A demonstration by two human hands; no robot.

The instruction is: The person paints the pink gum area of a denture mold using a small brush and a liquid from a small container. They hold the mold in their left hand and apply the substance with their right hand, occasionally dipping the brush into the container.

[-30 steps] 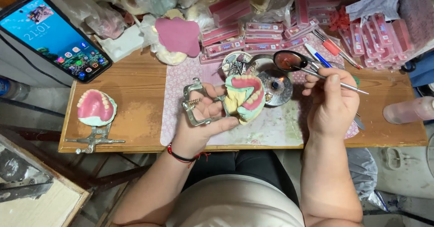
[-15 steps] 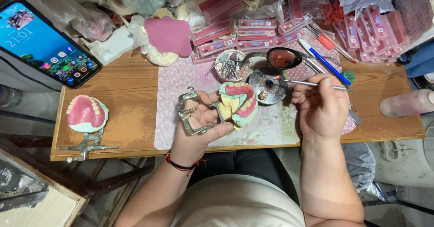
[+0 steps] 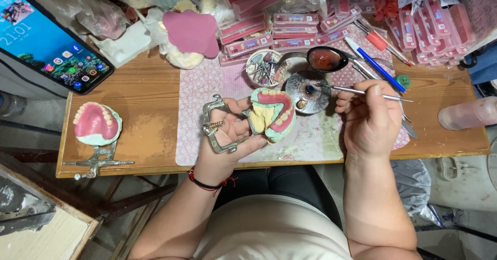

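My left hand (image 3: 230, 135) grips a metal articulator frame (image 3: 213, 128) carrying a denture model (image 3: 273, 114) with pink wax gums and pale teeth on a green plaster base. My right hand (image 3: 368, 117) pinches a thin metal wax tool (image 3: 362, 91). Its tip reaches left over a small round metal burner (image 3: 303, 91) just right of the model. A spoon (image 3: 327, 59) with dark reddish wax lies above the burner.
A second denture model (image 3: 96, 124) on an articulator rests at the table's left edge. A phone (image 3: 49, 42) leans at the back left. Pink tooth boxes (image 3: 300, 24), a dish of tools (image 3: 265, 67), a blue pen (image 3: 375, 66) and a pink bottle (image 3: 468, 114) crowd the back and right.
My right hand has lowered the wax tool from the spoon, and its tip now sits over the burner. The left hand stays on the articulator and model; the camera view shifted slightly.
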